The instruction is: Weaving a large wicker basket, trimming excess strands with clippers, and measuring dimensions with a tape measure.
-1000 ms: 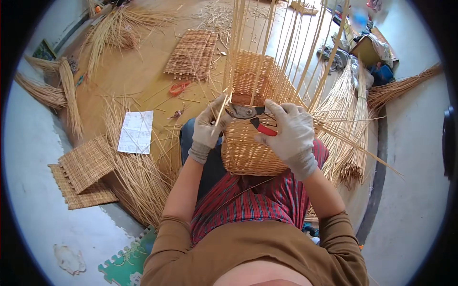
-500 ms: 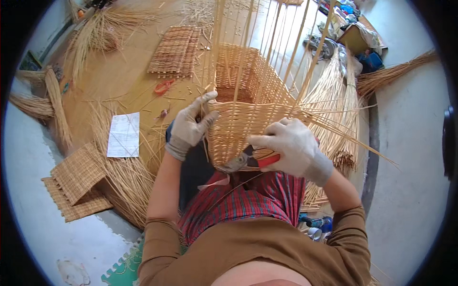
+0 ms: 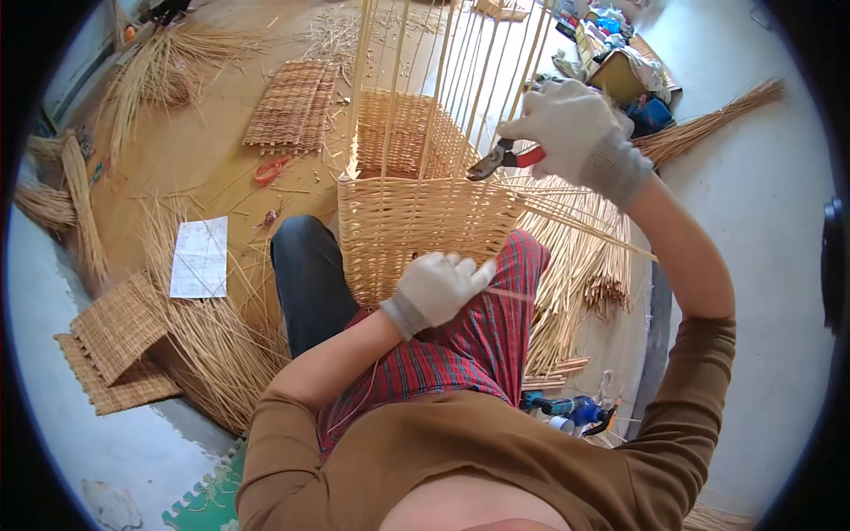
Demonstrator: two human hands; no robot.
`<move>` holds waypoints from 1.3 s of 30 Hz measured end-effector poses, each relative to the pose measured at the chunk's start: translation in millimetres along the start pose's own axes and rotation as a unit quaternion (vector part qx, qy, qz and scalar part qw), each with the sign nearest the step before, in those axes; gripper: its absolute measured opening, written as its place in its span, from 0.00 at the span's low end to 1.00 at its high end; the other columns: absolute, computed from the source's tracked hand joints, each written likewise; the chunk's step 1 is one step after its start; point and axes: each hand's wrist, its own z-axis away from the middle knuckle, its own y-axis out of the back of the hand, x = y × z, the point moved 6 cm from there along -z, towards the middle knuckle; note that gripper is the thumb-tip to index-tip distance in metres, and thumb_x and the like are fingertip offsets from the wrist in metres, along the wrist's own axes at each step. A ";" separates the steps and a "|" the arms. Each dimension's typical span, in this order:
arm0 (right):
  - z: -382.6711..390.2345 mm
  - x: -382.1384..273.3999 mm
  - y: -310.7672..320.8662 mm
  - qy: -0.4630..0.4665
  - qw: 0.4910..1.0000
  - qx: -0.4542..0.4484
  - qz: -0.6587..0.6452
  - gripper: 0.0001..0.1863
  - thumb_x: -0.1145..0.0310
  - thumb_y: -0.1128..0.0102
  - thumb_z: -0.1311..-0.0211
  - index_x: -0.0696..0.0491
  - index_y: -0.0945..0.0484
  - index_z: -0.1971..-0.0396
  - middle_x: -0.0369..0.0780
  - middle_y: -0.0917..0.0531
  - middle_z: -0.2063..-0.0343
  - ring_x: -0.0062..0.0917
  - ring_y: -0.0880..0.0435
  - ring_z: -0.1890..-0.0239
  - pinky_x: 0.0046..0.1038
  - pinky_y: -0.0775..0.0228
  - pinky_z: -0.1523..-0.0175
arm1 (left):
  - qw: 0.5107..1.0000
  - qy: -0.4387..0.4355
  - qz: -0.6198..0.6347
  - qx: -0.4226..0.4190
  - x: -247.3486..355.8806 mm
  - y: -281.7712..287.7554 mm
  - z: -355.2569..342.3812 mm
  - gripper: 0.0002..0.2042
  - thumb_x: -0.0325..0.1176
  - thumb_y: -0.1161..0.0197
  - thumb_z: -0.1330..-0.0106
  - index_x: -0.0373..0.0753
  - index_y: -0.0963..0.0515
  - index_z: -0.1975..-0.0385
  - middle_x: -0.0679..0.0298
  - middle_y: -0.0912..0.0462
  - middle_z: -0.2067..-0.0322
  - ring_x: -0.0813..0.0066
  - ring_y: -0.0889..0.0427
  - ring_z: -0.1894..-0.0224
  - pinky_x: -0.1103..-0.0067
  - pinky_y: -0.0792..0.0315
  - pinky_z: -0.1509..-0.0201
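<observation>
A tan, boxy basket of woven plant stems (image 3: 421,226) is standing at the centre of the frame, before the person's knees, its tall uncut stakes rising to the upper edge. The left hand (image 3: 443,288), wearing a pale knit glove, is lying across the basket's lower front; its forearm is slanting up from the lower left, and its slightly parted fingers are pointing right. Whether those fingers are gripping anything, I cannot tell.

The right hand (image 3: 571,133), gloved alike, is hanging raised right of the upper centre, its elbow bending outward and its forearm leaning up and left. It is gripping metal pruning shears with red-and-black handles (image 3: 490,163), the blades pointing left and slightly down by the rim's right part; contact there is unclear.

A red, striped plaid cloth (image 3: 434,367) is covering the lap. At the left, 2 rectangular woven straw panels (image 3: 119,327) are overlapping near a white printed sheet (image 3: 199,257).
</observation>
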 end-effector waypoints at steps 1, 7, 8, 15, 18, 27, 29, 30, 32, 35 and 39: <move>-4.0 -1.9 -2.1 -0.013 0.999 -0.038 0.000 0.24 0.56 0.22 0.58 0.36 0.14 0.55 0.32 0.18 0.67 0.27 0.17 0.59 0.31 0.24 0.50 | 1.000 -0.002 0.001 0.003 4.6 0.3 -13.2 0.21 0.33 0.45 0.36 0.47 0.24 0.41 0.70 0.27 0.78 0.73 0.22 0.76 0.75 0.27 0.73; -21.5 -6.5 -21.3 0.001 0.989 -0.149 0.020 0.21 0.51 0.26 0.50 0.42 0.14 0.56 0.35 0.14 0.71 0.28 0.14 0.63 0.34 0.20 0.59 | 0.989 0.142 -0.042 0.000 -23.5 -6.0 -40.9 0.22 0.33 0.46 0.36 0.44 0.27 0.41 0.65 0.22 0.73 0.69 0.17 0.70 0.71 0.24 0.70; -23.4 -0.8 -21.9 -0.003 0.989 -0.149 0.020 0.21 0.51 0.26 0.50 0.42 0.14 0.56 0.35 0.14 0.71 0.28 0.14 0.63 0.34 0.20 0.59 | 0.990 0.138 -0.042 0.000 -26.4 -6.4 -36.3 0.22 0.33 0.46 0.36 0.44 0.27 0.41 0.65 0.22 0.73 0.69 0.17 0.70 0.71 0.24 0.70; -16.5 -10.1 -37.1 -0.103 0.969 -0.204 0.088 0.17 0.53 0.26 0.51 0.46 0.15 0.64 0.34 0.17 0.73 0.26 0.14 0.63 0.31 0.21 0.57 | 0.970 0.231 0.010 0.079 -55.6 33.1 -6.8 0.16 0.29 0.40 0.37 0.46 0.24 0.49 0.63 0.21 0.62 0.62 0.19 0.72 0.68 0.24 0.69; 4.3 21.9 -7.3 -0.118 0.989 -0.082 0.029 0.12 0.56 0.28 0.47 0.48 0.13 0.68 0.37 0.15 0.74 0.26 0.16 0.70 0.32 0.22 0.66 | 0.941 0.282 0.021 0.184 -88.2 47.1 7.3 0.18 0.27 0.42 0.33 0.46 0.26 0.44 0.60 0.20 0.55 0.64 0.18 0.71 0.70 0.23 0.67; 4.9 -23.5 -45.2 -0.166 0.944 -0.246 -0.143 0.34 0.42 0.31 0.53 0.47 0.18 0.48 0.45 0.13 0.64 0.37 0.13 0.60 0.36 0.23 0.54 | 0.932 0.321 0.074 0.152 -104.4 37.0 17.0 0.27 0.27 0.45 0.34 0.49 0.36 0.33 0.58 0.24 0.43 0.54 0.16 0.56 0.65 0.21 0.57; 4.5 -25.1 -52.1 -0.150 0.938 -0.236 -0.206 0.35 0.37 0.33 0.51 0.47 0.17 0.49 0.43 0.12 0.63 0.35 0.13 0.60 0.35 0.22 0.54 | 0.941 0.293 0.070 0.153 -103.1 36.7 16.3 0.28 0.27 0.45 0.34 0.49 0.38 0.32 0.59 0.25 0.42 0.54 0.17 0.56 0.64 0.20 0.59; -2.3 -24.6 -52.7 -0.149 0.938 -0.235 -0.208 0.35 0.37 0.33 0.51 0.47 0.17 0.49 0.43 0.12 0.63 0.35 0.13 0.60 0.35 0.22 0.54 | 0.941 0.294 0.068 0.152 -104.3 36.2 17.5 0.28 0.27 0.45 0.34 0.49 0.38 0.32 0.59 0.25 0.42 0.54 0.17 0.56 0.64 0.20 0.59; -14.0 -28.2 -57.4 -0.141 0.913 -0.332 -0.191 0.36 0.32 0.37 0.48 0.45 0.17 0.49 0.40 0.12 0.61 0.32 0.13 0.59 0.33 0.22 0.53 | 0.941 0.293 0.070 0.155 -103.9 33.5 16.3 0.29 0.28 0.45 0.34 0.50 0.39 0.31 0.58 0.24 0.44 0.55 0.17 0.58 0.64 0.20 0.61; -38.8 -27.4 -47.0 -0.089 0.914 -0.374 -0.131 0.39 0.29 0.36 0.52 0.45 0.15 0.50 0.38 0.12 0.61 0.29 0.14 0.58 0.33 0.23 0.50 | 0.943 0.257 0.042 0.208 -100.4 33.2 11.8 0.30 0.27 0.46 0.34 0.50 0.39 0.30 0.57 0.23 0.46 0.56 0.17 0.60 0.67 0.21 0.64; -68.4 -44.9 -38.5 -0.040 0.946 -0.319 -0.034 0.33 0.36 0.26 0.57 0.47 0.12 0.59 0.39 0.13 0.72 0.33 0.14 0.67 0.39 0.21 0.61 | 0.936 0.296 0.064 0.181 -108.6 24.6 16.6 0.30 0.25 0.47 0.35 0.51 0.37 0.30 0.59 0.21 0.52 0.59 0.19 0.63 0.70 0.23 0.66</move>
